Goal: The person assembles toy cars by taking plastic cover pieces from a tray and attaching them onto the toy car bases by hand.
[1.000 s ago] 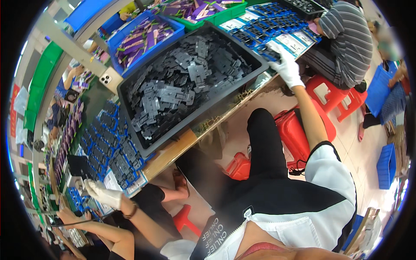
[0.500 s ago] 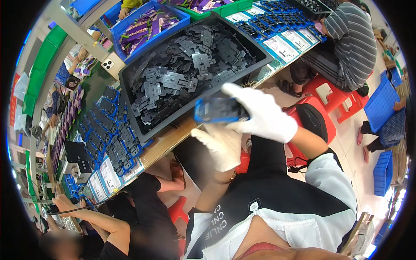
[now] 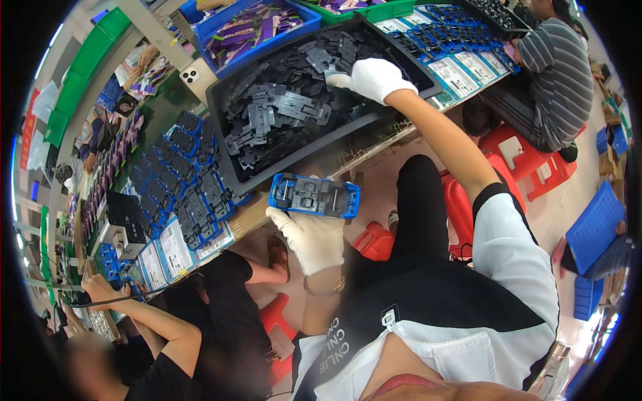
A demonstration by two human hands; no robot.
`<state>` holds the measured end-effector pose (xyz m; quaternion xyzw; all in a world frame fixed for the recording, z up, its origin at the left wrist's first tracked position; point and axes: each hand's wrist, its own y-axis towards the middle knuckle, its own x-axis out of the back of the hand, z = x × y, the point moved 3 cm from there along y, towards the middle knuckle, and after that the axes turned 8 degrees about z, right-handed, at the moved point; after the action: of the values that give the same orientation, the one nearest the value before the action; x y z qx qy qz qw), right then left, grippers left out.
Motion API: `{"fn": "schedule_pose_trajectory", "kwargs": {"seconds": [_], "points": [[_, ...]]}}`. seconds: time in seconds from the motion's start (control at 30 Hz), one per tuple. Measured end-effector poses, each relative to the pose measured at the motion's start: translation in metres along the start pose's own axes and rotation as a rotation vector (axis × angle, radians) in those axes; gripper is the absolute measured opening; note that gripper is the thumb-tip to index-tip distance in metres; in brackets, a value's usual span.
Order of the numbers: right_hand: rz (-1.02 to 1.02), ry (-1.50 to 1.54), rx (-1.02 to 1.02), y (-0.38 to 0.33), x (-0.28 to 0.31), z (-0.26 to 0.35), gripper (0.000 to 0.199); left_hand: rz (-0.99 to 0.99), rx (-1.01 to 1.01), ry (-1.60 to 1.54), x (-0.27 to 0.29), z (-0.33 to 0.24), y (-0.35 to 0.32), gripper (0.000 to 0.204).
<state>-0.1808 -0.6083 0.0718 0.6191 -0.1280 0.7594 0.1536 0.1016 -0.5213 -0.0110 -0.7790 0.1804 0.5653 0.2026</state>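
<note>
My left hand (image 3: 313, 235), in a white glove, holds a blue toy car body (image 3: 314, 196) upside down by the table's near edge, its dark underside facing up. My right hand (image 3: 373, 78), also gloved, reaches into a large black tray (image 3: 224, 154) and rests on the heap of dark grey plastic chassis parts (image 3: 287, 110) inside it. Whether its fingers grip a part is hidden.
Rows of finished blue cars (image 3: 177, 184) lie left of the tray. Blue bins (image 3: 257, 30) with purple parts stand behind it. A person in black (image 3: 167, 334) works at my left, a person in a striped shirt (image 3: 558, 80) at right. Red stools (image 3: 528, 157) sit below.
My right hand left the car and moved up into the black tray. My left hand now holds the blue car alone, lower and flatter than before.
</note>
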Motion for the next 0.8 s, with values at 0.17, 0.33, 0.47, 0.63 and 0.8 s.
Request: {"fn": "schedule_pose_trajectory", "kwargs": {"seconds": [0.17,0.33,0.47,0.63,0.8], "points": [[0.121,0.211,-0.035,0.016,-0.004,0.005,0.063,0.012,0.018,-0.028,0.01,-0.007,-0.002,0.07],[-0.006,0.371,0.129,0.024,-0.009,0.001,0.056,0.015,0.044,-0.07,0.011,-0.006,-0.007,0.07],[-0.285,0.472,0.202,0.004,0.014,-0.009,0.039,0.021,0.087,-0.063,0.006,0.007,0.0,0.069],[-0.231,0.28,0.475,-0.032,0.008,0.064,0.023,0.134,0.075,-0.016,-0.014,-0.006,-0.013,0.051],[-0.133,0.293,0.579,-0.041,-0.006,0.064,0.031,0.195,-0.007,0.127,-0.006,-0.012,-0.011,0.059]]}}
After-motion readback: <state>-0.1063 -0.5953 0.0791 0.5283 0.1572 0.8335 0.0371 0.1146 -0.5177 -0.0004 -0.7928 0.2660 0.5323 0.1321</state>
